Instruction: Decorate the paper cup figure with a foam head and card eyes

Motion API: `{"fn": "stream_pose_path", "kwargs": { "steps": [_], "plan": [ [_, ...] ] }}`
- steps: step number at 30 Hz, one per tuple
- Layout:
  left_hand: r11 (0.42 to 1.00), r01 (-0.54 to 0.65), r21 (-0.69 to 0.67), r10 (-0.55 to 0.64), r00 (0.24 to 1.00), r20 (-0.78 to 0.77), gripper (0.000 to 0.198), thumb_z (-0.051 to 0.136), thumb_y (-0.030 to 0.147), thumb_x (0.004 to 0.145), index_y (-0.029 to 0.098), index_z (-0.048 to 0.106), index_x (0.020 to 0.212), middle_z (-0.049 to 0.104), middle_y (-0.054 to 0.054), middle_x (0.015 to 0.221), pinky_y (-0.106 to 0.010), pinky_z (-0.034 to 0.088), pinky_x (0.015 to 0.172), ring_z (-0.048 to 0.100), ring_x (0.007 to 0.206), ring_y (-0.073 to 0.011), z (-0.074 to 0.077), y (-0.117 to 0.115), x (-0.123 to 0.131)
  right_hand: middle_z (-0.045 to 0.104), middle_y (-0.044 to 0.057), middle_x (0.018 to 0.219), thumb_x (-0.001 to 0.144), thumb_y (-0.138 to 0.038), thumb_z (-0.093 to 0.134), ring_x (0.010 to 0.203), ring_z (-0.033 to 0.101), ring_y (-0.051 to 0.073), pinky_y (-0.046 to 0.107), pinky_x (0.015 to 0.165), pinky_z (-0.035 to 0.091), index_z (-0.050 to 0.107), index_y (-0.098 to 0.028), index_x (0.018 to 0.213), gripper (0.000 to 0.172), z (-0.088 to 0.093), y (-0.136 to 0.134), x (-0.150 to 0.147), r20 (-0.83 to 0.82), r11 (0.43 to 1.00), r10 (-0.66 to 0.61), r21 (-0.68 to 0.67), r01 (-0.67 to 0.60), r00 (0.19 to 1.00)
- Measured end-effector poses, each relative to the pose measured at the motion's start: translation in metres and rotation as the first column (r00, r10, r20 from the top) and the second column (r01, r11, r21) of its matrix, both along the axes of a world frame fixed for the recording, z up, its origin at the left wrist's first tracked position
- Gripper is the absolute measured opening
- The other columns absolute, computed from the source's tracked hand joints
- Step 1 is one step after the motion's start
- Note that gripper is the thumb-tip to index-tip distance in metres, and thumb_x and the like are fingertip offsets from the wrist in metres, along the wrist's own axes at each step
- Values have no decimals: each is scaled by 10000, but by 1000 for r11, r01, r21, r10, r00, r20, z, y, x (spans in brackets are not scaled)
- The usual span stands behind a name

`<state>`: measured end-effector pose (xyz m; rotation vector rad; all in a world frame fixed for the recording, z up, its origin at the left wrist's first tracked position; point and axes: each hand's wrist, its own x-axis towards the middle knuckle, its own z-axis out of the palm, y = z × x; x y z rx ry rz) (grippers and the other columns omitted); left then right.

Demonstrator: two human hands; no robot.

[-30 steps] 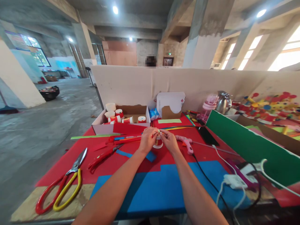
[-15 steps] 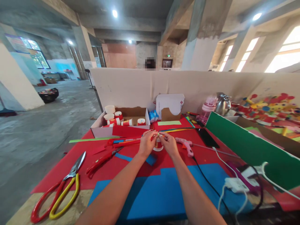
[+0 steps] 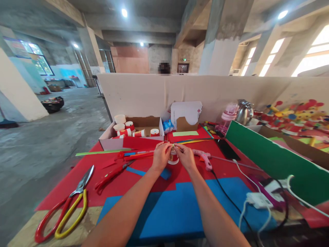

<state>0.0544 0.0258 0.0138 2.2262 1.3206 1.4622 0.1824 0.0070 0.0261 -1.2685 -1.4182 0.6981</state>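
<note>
Over a small paper cup [image 3: 174, 160] at the middle of the red-covered table, my left hand [image 3: 161, 157] and my right hand [image 3: 186, 157] meet fingertip to fingertip. Both are closed in a pinch on a tiny light green piece [image 3: 173, 145], perhaps paper. Fingers hide part of the cup and most of the piece. A pink glue gun [image 3: 205, 159] lies just right of my right hand. To the left of my left hand are red-handled pliers [image 3: 110, 176] and a blue paper strip [image 3: 136, 171].
Large shears [image 3: 81, 188] lie at front left. Behind stands a box [image 3: 105, 144] of paper cups. A phone [image 3: 227, 149], a green-sided box [image 3: 272, 161] and a white charger with cables [image 3: 258, 201] are on the right. Blue sheet [image 3: 164, 212] covers the front.
Both hands stay over the cup in nearly the same pose, with only slight finger movement at the green piece. The whole view has shifted slightly.
</note>
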Motion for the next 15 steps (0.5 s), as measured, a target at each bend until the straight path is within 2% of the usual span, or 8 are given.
{"fn": "stream_pose_path", "kwargs": {
  "steps": [10, 15],
  "plan": [
    [984, 39, 176, -33, 999, -40, 174, 501, 196, 881, 189, 674, 897, 714, -60, 935, -358, 456, 896, 631, 932, -177, -1, 3, -1, 455, -45, 446, 704, -422, 517, 417, 398, 104, 219, 420, 289, 687, -138, 923, 397, -2, 1, 0, -62, 999, 35, -19, -36, 997],
    [981, 34, 191, -20, 997, -75, 192, 489, 170, 883, 188, 675, 925, 713, -63, 938, -353, 460, 869, 634, 931, -180, -2, 2, -1, 438, -48, 440, 708, -427, 517, 415, 390, 105, 220, 415, 278, 683, -133, 929, 404, -2, 0, 0, -72, 999, 36, -13, -38, 997]
  ]
}}
